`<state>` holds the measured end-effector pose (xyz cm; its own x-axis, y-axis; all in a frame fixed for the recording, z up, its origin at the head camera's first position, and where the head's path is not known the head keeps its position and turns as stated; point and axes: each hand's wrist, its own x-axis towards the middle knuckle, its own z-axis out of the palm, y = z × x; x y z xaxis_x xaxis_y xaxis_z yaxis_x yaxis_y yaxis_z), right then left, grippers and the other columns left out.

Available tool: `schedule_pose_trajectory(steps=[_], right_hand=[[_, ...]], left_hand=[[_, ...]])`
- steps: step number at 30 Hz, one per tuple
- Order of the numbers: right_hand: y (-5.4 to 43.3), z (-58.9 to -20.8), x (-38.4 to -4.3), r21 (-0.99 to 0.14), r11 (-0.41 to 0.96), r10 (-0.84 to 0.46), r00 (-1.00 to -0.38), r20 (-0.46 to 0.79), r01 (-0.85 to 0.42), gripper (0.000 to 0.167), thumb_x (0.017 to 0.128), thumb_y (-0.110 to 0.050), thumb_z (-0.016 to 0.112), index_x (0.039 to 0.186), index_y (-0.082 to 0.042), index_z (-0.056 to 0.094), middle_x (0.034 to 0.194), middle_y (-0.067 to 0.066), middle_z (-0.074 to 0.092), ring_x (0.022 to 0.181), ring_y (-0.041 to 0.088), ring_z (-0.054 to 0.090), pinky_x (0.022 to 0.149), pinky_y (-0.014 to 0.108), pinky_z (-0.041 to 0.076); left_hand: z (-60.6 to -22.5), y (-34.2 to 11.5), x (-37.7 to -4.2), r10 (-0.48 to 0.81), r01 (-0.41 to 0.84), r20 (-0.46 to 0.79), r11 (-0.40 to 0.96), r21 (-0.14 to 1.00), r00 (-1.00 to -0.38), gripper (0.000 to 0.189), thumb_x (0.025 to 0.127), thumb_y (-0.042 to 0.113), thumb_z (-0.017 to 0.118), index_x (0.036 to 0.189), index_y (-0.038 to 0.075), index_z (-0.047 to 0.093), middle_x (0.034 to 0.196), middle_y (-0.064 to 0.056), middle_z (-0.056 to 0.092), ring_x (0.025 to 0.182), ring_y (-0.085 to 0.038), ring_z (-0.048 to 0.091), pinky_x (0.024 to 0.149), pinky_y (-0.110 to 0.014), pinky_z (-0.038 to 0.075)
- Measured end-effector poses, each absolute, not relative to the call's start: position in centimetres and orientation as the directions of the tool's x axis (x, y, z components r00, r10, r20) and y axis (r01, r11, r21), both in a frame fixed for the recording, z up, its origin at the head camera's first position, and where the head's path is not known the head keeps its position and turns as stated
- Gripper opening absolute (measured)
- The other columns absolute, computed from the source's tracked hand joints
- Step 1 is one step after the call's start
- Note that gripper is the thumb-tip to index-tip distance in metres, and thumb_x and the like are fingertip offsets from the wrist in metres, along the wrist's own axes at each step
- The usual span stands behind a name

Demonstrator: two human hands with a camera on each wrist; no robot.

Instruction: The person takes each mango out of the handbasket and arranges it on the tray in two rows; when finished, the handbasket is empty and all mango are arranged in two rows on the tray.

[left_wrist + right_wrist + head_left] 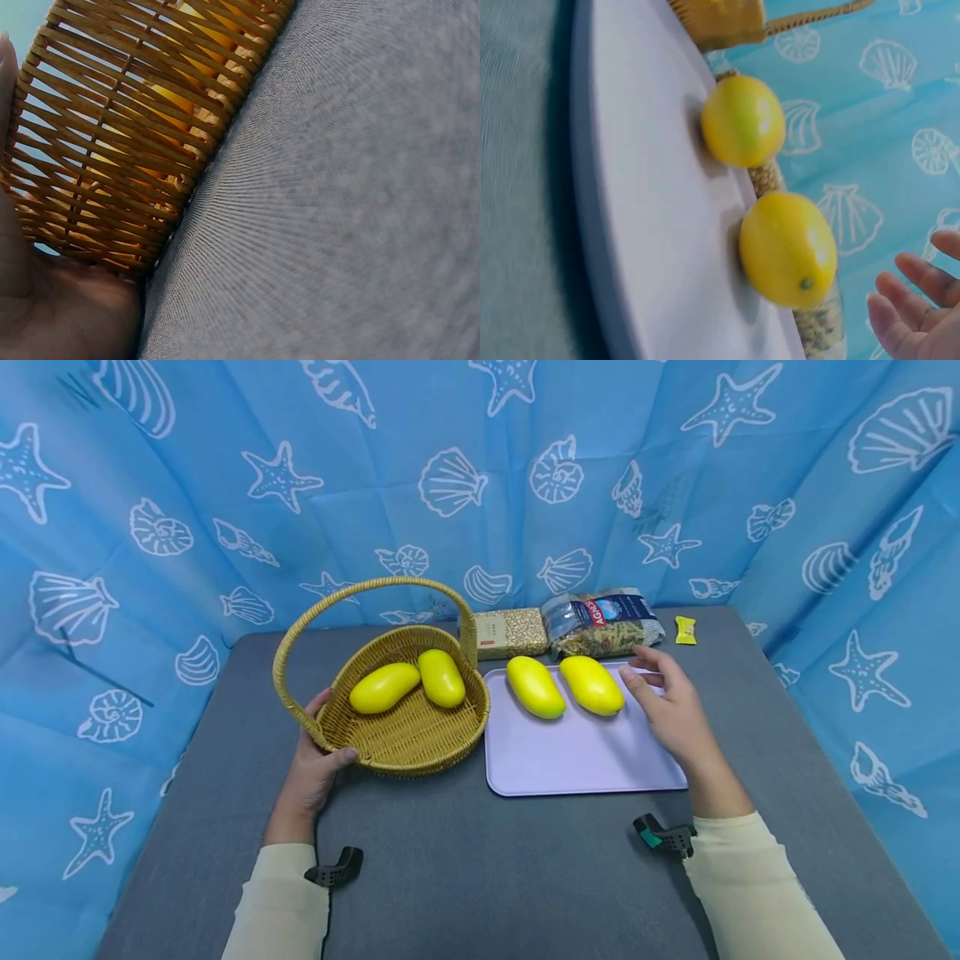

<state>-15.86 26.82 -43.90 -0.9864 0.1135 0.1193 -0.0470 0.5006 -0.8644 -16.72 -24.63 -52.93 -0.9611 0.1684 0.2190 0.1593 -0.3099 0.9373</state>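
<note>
Currently right hand (673, 706) is empty, fingers loose, nearest smooth yellow oval mango (592, 685) just left of them, long axis far-left to near-right; left hand (311, 774) grips tan wicker basket (408, 747).

A golden-brown, openwork wicker basket (127, 127) shows its curved outer wall close up, slim horizontal strands woven across thin uprights. Its base runs along the grey, finely ribbed cloth-covered tabletop (337, 195), a narrow dark line between them. The bare left grip (67, 307) holds the basket, palm against the wicker near the tabletop and a blurred digit beside the rim. Through the gaps show smooth yellow shapes (172, 105), mostly hidden, and a pale blue background (28, 21).
</note>
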Motion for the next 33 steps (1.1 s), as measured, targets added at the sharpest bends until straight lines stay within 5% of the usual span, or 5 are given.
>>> schedule_pose_trajectory(steps=[7, 10, 20, 33], right_hand=[[25.2, -42.5, -14.9, -0.902, 0.405, 0.051, -0.981, 0.186, -0.150, 0.058, 0.117, -0.037, 0.052, 0.165, -0.005, 0.043, 0.152, 0.020, 0.055, 0.135, 0.037, 0.055, 0.104, 0.034, 0.051], [24.3, -42.1, -14.6, -0.938, 0.284, -0.010, -0.979, 0.204, -0.199, 0.053, 0.119, -0.030, 0.046, 0.163, -0.002, 0.043, 0.150, 0.019, 0.055, 0.133, 0.037, 0.055, 0.102, 0.028, 0.050], [21.2, -42.0, -14.6, -0.953, -0.139, -0.211, -0.933, 0.293, -0.268, 0.066, 0.118, -0.047, 0.037, 0.160, 0.003, 0.044, 0.148, 0.033, 0.050, 0.131, 0.043, 0.056, 0.102, 0.040, 0.053], [16.3, -42.4, -15.5, -0.952, -0.225, -0.400, -0.871, 0.286, -0.210, 0.095, 0.110, -0.073, 0.033, 0.163, 0.006, 0.039, 0.152, 0.033, 0.050, 0.136, 0.058, 0.048, 0.104, 0.052, 0.051]], left_hand=[[-52.8, -24.6, -16.7, 0.166, 0.162, 0.220, -0.307, 0.938, -0.961, 0.100, 0.093, -0.020, 0.075, 0.173, 0.014, 0.026, 0.174, -0.021, 0.021, 0.147, -0.044, 0.036, 0.101, -0.033, 0.054], [-52.8, -24.6, -16.7, 0.162, 0.157, 0.213, -0.303, 0.940, -0.964, 0.100, 0.093, -0.021, 0.074, 0.173, 0.015, 0.025, 0.174, -0.021, 0.022, 0.146, -0.043, 0.037, 0.101, -0.032, 0.054], [-52.7, -24.5, -16.7, 0.150, 0.154, 0.205, -0.297, 0.943, -0.967, 0.101, 0.091, -0.022, 0.074, 0.173, 0.015, 0.027, 0.173, -0.022, 0.023, 0.145, -0.043, 0.039, 0.100, -0.032, 0.055], [-52.7, -24.5, -16.7, 0.137, 0.158, 0.203, -0.284, 0.946, -0.970, 0.103, 0.090, -0.020, 0.078, 0.172, 0.016, 0.028, 0.173, -0.019, 0.025, 0.146, -0.041, 0.038, 0.102, -0.032, 0.053]])
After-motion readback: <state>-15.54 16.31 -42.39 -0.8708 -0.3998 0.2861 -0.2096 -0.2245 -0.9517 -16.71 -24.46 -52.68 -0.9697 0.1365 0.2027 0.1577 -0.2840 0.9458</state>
